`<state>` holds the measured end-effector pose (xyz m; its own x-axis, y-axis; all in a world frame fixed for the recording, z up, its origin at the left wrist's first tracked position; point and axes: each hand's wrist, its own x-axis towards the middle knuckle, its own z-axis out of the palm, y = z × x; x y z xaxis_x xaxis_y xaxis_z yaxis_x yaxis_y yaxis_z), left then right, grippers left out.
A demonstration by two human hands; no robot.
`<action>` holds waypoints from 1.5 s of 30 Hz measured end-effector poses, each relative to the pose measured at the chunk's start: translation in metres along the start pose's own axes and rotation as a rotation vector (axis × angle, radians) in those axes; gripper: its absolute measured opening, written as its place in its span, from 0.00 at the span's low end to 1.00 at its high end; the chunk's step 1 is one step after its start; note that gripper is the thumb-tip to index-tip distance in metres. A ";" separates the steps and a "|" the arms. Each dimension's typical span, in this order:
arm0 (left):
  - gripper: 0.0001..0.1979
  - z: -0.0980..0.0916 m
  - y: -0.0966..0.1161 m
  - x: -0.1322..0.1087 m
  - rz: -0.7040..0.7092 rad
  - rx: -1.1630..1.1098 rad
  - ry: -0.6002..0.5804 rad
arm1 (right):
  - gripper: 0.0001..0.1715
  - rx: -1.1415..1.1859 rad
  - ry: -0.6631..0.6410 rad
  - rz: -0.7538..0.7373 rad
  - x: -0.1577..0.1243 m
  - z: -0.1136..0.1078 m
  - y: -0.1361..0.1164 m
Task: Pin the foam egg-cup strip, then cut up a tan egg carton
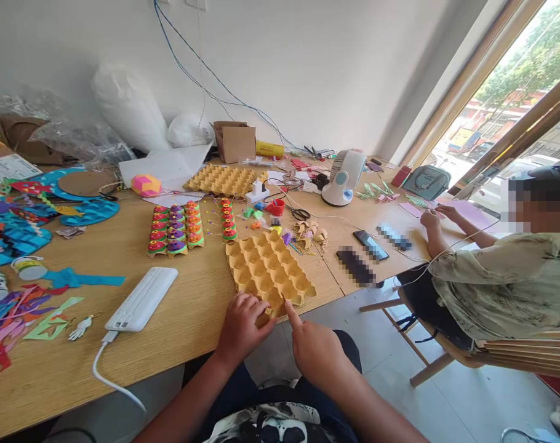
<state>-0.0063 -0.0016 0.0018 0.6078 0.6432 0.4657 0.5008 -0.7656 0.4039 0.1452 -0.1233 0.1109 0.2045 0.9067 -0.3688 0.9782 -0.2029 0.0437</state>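
A yellow egg tray (267, 266) lies at the table's near edge, its front corner hanging over. My left hand (240, 326) rests on that near corner with fingers curled over the cardboard, gripping it. My right hand (313, 347) is just right of it, index finger stretched up and touching the tray's front edge, the other fingers folded. Painted egg-cup pieces (176, 229) stand in rows behind the tray, with one more row (228, 226) beside them.
A white power strip (141, 298) lies left of the tray. A second egg tray (221, 179), scissors (301, 213), a small fan (343, 178), phones (370, 244) and paper scraps (16, 314) cover the table (188, 326). Another person (501, 280) sits at the right.
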 end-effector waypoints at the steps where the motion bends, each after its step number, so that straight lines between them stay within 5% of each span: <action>1: 0.10 0.000 0.000 0.000 0.000 0.001 -0.007 | 0.47 -0.005 -0.006 0.007 -0.003 0.001 0.000; 8: 0.11 -0.004 0.000 0.001 0.004 0.034 -0.046 | 0.44 0.050 -0.064 -0.004 -0.023 -0.004 0.005; 19: 0.13 -0.007 0.000 0.001 0.019 0.069 -0.054 | 0.41 0.039 0.028 -0.024 0.002 0.002 0.001; 33: 0.13 -0.008 0.001 0.001 0.028 0.088 -0.035 | 0.40 0.044 -0.032 -0.068 -0.038 -0.012 0.018; 45: 0.14 -0.008 -0.001 -0.001 0.002 0.081 -0.060 | 0.41 0.051 -0.031 -0.046 -0.028 -0.008 0.014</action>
<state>-0.0122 -0.0014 0.0076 0.6434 0.6416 0.4176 0.5462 -0.7669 0.3369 0.1535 -0.1485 0.1291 0.1571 0.9037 -0.3983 0.9834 -0.1803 -0.0213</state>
